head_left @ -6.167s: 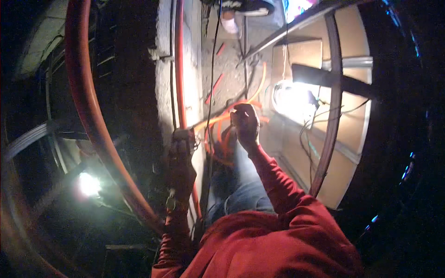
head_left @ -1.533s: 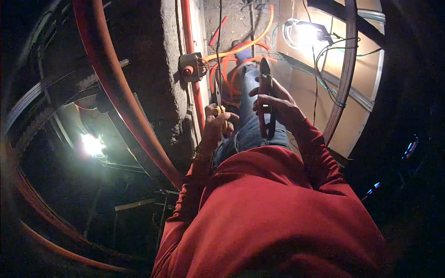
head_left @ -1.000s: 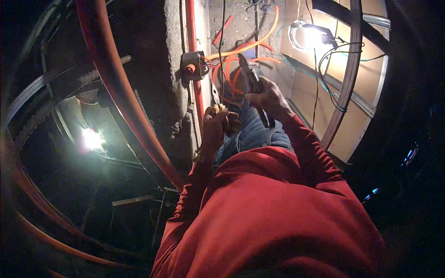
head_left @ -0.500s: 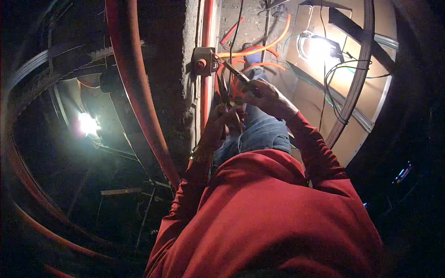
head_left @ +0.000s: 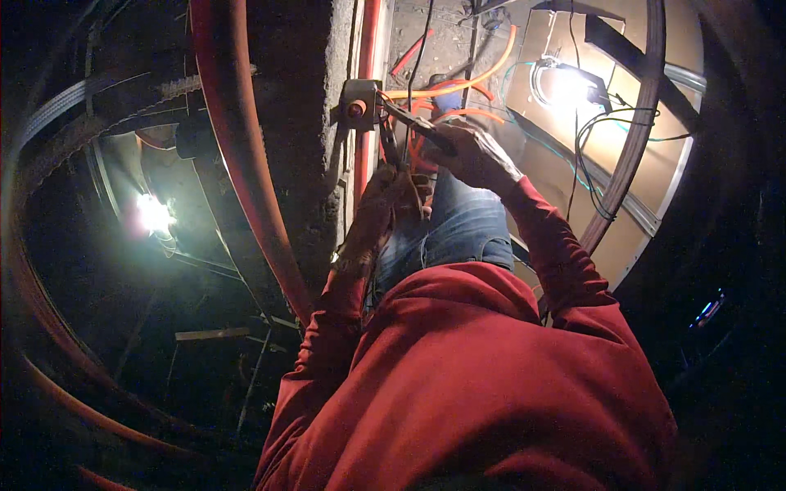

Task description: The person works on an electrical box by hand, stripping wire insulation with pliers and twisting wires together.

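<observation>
My right hand [head_left: 481,155] is closed round a long narrow tool [head_left: 420,128] with a dark handle. Its tip reaches the right side of a small grey box [head_left: 360,96], where thin wires come out. Just below the box, my left hand [head_left: 391,195] is closed on a dark tool that looks like pliers [head_left: 390,146], pointing up toward the box. Shadow hides part of the left fingers. An orange round fitting [head_left: 357,108] sits on the face of the box, and a red-orange pipe [head_left: 370,45] runs up from it.
Orange flexible tubes [head_left: 479,78] lie beyond my hands. A bright work lamp [head_left: 571,88] with looped dark cables stands at the upper right, and another lamp [head_left: 154,214] glows at the left. A thick orange conduit [head_left: 233,123] curves down left of my arm, near a wooden pole [head_left: 630,155] at right.
My right hand has moved slightly up and left, bringing the narrow tool's tip to the wires at the box. My left hand has shifted a little upward with its tool.
</observation>
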A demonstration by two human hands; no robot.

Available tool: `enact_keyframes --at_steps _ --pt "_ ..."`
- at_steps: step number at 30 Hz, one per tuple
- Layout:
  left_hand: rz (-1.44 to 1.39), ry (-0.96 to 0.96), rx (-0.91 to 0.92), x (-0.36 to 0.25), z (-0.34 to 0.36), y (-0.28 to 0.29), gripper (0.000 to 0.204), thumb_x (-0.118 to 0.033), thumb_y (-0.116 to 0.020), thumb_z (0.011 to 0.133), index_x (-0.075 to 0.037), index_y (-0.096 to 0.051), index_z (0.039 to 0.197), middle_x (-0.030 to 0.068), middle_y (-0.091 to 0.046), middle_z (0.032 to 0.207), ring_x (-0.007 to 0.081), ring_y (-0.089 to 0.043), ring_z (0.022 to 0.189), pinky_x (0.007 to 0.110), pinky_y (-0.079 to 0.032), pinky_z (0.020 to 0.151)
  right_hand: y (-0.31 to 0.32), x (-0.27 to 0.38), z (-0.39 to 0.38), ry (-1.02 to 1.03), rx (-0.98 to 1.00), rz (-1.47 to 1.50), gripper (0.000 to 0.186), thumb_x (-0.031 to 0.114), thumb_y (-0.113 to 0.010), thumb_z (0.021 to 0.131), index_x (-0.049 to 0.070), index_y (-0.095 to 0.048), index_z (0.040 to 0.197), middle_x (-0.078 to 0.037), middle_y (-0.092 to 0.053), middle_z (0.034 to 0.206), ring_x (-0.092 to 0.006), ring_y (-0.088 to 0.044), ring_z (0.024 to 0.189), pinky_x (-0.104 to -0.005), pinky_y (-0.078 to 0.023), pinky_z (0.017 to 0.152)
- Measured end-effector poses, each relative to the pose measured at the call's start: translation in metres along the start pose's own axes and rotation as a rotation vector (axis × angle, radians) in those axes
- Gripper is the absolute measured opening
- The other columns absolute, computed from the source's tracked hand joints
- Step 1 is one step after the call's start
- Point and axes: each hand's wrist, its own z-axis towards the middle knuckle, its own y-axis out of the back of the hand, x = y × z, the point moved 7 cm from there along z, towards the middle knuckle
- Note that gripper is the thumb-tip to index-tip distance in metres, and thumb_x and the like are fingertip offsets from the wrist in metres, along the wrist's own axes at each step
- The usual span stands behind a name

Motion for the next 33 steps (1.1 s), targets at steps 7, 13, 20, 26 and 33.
enact_keyframes --at_steps 7,13,20,26,33 --pt "-0.006 0.0 -0.029 -0.013 0.013 -0.009 0.028 -0.031 -0.059 0.107 -0.007 -0.063 0.118 0.0139 -0.074 0.11 0.0284 -0.075 0.098 0.046 -0.065 0.078 -0.003 -0.003 0.001 0.021 0.067 -0.061 0.032 0.033 -0.073 0.092 0.005 -0.067 0.105 -0.016 -0.066 0.093 -0.0371 -0.066 0.091 -0.0469 -0.052 0.082" --pt "0.013 0.002 -0.099 -0.022 0.014 -0.015 0.031 -0.034 -0.057 0.108 -0.006 -0.062 0.12 0.0091 -0.073 0.103 0.0206 -0.072 0.087 0.039 -0.064 0.075 -0.004 -0.006 -0.001 -0.052 0.109 -0.073 0.036 0.035 -0.072 0.094 0.005 -0.066 0.112 -0.016 -0.064 0.103 -0.0374 -0.065 0.101 -0.0473 -0.052 0.089" --pt "-0.079 -0.015 -0.082 -0.026 0.018 -0.025 0.027 -0.032 -0.056 0.109 -0.006 -0.056 0.117 0.0143 -0.074 0.107 0.0237 -0.074 0.086 0.042 -0.064 0.069 -0.005 -0.006 -0.002 -0.016 0.053 -0.068 0.033 0.028 -0.071 0.094 0.006 -0.065 0.118 -0.018 -0.064 0.11 -0.0383 -0.063 0.107 -0.048 -0.052 0.092" --pt "0.008 -0.013 -0.056 -0.025 0.026 -0.017 0.029 -0.032 -0.058 0.108 -0.006 -0.053 0.121 0.0146 -0.072 0.11 0.0233 -0.073 0.087 0.042 -0.064 0.071 -0.004 -0.008 -0.005 -0.049 0.023 -0.022 0.036 0.025 -0.07 0.093 0.007 -0.064 0.124 -0.019 -0.065 0.113 -0.0415 -0.063 0.107 -0.0491 -0.051 0.088" --pt "0.047 0.016 -0.134 -0.019 0.025 -0.013 0.026 -0.029 -0.059 0.108 -0.007 -0.054 0.118 0.0117 -0.07 0.102 0.0208 -0.071 0.082 0.039 -0.062 0.063 -0.009 -0.007 -0.004 -0.039 0.018 -0.003 0.044 0.019 -0.069 0.092 0.01 -0.062 0.135 -0.022 -0.064 0.115 -0.043 -0.063 0.105 -0.0494 -0.051 0.088"
